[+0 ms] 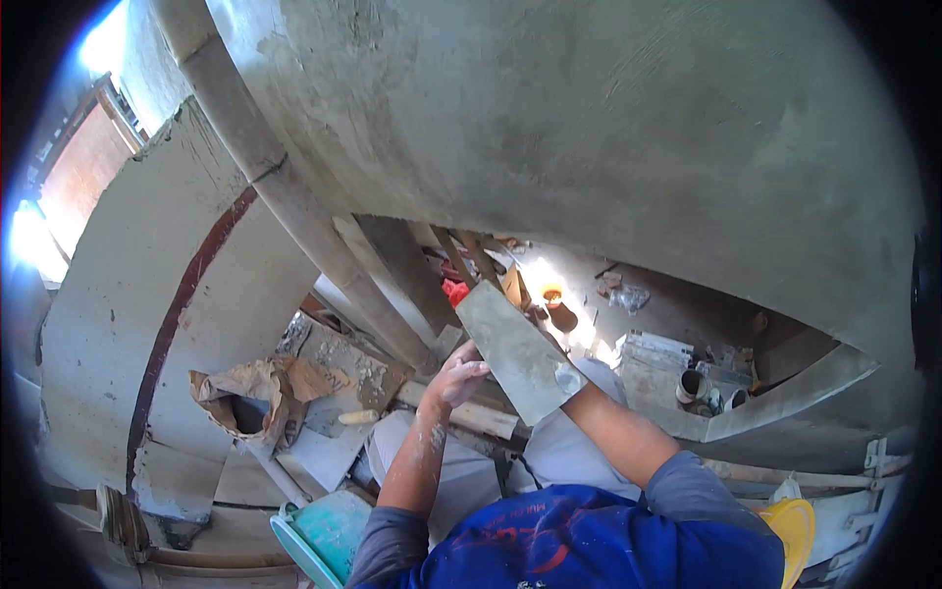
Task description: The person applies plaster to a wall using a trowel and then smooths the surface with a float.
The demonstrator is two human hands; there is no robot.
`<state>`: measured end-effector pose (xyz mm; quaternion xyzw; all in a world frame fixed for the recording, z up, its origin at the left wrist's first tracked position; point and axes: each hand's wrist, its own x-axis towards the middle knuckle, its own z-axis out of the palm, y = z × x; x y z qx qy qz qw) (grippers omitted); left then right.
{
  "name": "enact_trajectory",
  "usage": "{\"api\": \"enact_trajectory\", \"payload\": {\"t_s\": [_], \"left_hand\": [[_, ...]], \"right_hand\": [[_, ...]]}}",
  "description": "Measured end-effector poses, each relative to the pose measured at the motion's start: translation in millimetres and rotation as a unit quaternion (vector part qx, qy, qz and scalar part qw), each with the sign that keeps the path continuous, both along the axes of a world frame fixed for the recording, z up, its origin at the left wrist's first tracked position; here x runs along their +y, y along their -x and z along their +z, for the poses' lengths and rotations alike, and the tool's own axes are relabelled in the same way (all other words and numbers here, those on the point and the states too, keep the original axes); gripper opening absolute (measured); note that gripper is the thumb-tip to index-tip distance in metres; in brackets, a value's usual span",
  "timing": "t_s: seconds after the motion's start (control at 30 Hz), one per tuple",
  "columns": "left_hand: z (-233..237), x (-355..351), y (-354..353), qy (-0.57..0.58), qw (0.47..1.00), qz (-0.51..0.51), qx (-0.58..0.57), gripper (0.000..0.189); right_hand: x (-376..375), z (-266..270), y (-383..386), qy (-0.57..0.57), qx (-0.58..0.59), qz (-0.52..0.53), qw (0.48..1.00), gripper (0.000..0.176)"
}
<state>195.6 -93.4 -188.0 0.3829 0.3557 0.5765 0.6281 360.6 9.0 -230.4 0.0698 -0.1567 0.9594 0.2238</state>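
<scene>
A flat, rectangular plastering trowel (515,344), its grey blade smeared with plaster, is tilted in front of my lap. My right forearm (613,427) reaches up to it, and my right hand is behind the blade, mostly hidden, wrapped round the trowel. A pale blob of plaster (568,379) sticks near the blade's lower right corner. My left hand (457,379), dusted white, is at the blade's left edge with its fingers curled against it; some fingertips are hidden behind it.
Above me spans a freshly plastered wall (628,128). A bamboo pole (265,167) slants down on the left. Beside me are an open paper bag (250,398), a green bucket (329,535) and a yellow rim (788,530). Through a triangular opening, a lower floor shows cups (691,386) and debris.
</scene>
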Motion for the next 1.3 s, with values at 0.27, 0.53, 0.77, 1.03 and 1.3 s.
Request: {"api": "enact_trajectory", "payload": {"t_s": [0.27, 0.53, 0.77, 1.03, 1.3], "left_hand": [[-20.4, -2.4, 11.0, -0.049, 0.991, -0.055, -0.109, 0.078], [-24.8, -4.7, -0.3, -0.054, 0.966, -0.010, -0.252, 0.071], [2.3, -3.3, 0.7, -0.109, 0.943, 0.024, -0.315, 0.065], [26.8, -18.8, -8.3, -0.010, 0.974, 0.080, -0.210, 0.046], [10.7, -3.3, -10.6, -0.080, 0.992, 0.082, -0.048, 0.048]], "right_hand": [[-44.7, 28.0, 2.5, -0.099, -0.103, -0.104, 0.984, 0.040], [-59.6, 54.8, -2.4, -0.262, -0.199, -0.201, 0.923, 0.040], [-51.7, 64.1, -9.4, -0.218, -0.250, -0.158, 0.930, 0.039], [-0.8, 109.0, -8.7, -0.270, -0.343, -0.241, 0.867, 0.031], [-4.0, 115.7, 2.0, -0.284, -0.365, -0.326, 0.824, 0.019]]}}
